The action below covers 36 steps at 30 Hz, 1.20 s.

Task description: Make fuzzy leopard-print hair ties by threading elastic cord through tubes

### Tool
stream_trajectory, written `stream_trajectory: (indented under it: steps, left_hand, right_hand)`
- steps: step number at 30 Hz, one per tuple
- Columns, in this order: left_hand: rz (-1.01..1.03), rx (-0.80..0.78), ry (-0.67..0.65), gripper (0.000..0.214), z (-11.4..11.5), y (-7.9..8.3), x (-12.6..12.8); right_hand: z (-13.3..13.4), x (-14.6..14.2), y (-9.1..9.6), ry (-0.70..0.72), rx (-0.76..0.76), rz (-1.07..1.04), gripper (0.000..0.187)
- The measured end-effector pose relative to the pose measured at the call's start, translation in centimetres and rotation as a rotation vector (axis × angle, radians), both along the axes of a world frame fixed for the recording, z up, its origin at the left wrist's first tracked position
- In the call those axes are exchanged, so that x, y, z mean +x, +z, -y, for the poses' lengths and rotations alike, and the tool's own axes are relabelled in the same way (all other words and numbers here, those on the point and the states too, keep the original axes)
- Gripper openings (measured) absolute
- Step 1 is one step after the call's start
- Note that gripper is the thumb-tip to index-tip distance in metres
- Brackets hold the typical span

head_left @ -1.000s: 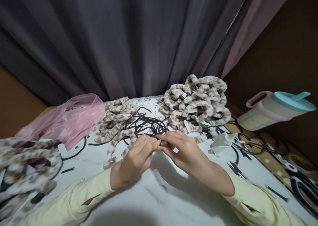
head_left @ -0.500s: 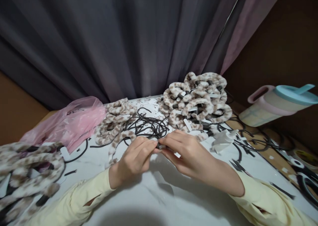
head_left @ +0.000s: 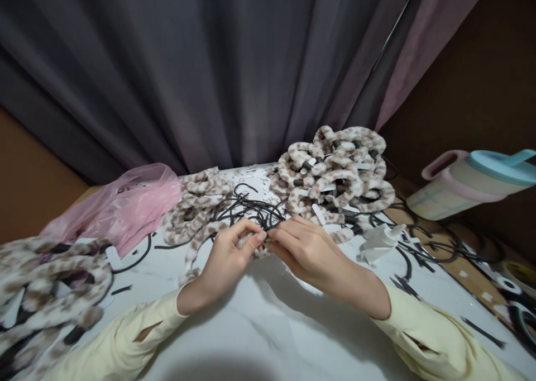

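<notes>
My left hand (head_left: 234,255) is closed in a pinch on a furry spotted tube (head_left: 260,252), mostly hidden by the fingers. My right hand (head_left: 312,252) meets it fingertip to fingertip, pinching the same small piece; its exact grip is hidden. Just beyond my fingers lies a tangle of dark cords (head_left: 251,208). Another furry spotted strip (head_left: 196,247) curves over the white tabletop by my left hand.
Furry spotted rings with white tags (head_left: 335,174) are heaped at the back right, more (head_left: 54,291) at the left. Around them are a pink plastic bag (head_left: 129,202), crumpled white tissue (head_left: 379,244), small snips (head_left: 406,286), a lidded tumbler (head_left: 456,185) and a dark curtain (head_left: 234,74).
My left thumb and index finger have shifted and arched, showing furry material between them. A dark bit seen between my fingertips before is now mostly covered. The view has shifted slightly.
</notes>
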<state>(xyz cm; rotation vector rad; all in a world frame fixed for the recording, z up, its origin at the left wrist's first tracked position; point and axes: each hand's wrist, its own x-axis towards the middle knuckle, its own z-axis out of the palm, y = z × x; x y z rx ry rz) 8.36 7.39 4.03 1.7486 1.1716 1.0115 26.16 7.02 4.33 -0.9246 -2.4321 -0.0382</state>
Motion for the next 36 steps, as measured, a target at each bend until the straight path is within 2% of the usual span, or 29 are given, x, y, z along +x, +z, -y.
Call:
stream_trajectory:
  steps: [3, 6, 8, 9, 14, 18, 20, 22, 25, 28, 30, 36]
  left_hand:
    - [0.083, -0.121, 0.011, 0.018, -0.8, -0.3, 0.1]
    - [0.169, -0.210, 0.043, 0.022, -1.5, -1.2, 0.1]
    - [0.207, -0.230, 0.073, 0.023, -1.9, -1.6, 0.0]
    - [0.221, -0.229, 0.084, 0.023, -2.0, -1.8, 0.0]
    - [0.287, -0.239, 0.089, 0.025, -2.1, -2.0, -0.3]
    - [0.282, -0.204, 0.078, 0.026, -2.0, -1.8, -0.3]
    - [0.217, -0.132, 0.085, 0.025, -2.0, -1.8, -0.2]
    - [0.102, 0.026, 0.110, 0.021, -2.0, -2.2, -0.3]
    - [-0.049, 0.452, 0.105, 0.013, -2.4, -3.3, -0.6]
    - [-0.121, 0.815, 0.045, 0.021, -3.0, -4.2, -1.0]
    - [-0.155, 0.908, 0.037, 0.024, -3.2, -4.4, -1.1]
    - [-0.183, 0.977, 0.012, 0.027, -3.2, -4.2, -1.0]
  right_hand:
    - [-0.4, -0.4, -0.4, -0.078, -0.007, -0.041, 0.013]
    - [0.2, -1.0, -0.6, -0.173, 0.043, -0.122, 0.021]
    - [0.8, -1.4, -0.6, -0.187, -0.002, -0.189, 0.021]
    - [1.1, -1.5, -0.5, -0.182, -0.082, -0.217, 0.020]
    - [1.0, -1.9, -0.5, -0.163, -0.669, -0.255, 0.018]
    - [0.2, -2.6, -1.0, -0.078, -1.077, -0.561, 0.017]
    - [0.0, -2.9, -1.2, -0.040, -1.217, -0.705, 0.019]
    - [-0.1, -2.9, -1.2, -0.050, -1.263, -0.764, 0.027]
    - [-0.1, -2.6, -1.1, -0.058, -1.264, -0.743, 0.032]
    - [0.0, -2.1, -0.7, -0.074, -1.221, -0.644, 0.033]
    - [0.0, -2.0, -0.4, -0.085, -1.186, -0.577, 0.033]
    - [0.3, -1.6, 0.6, -0.064, -1.056, -0.417, 0.032]
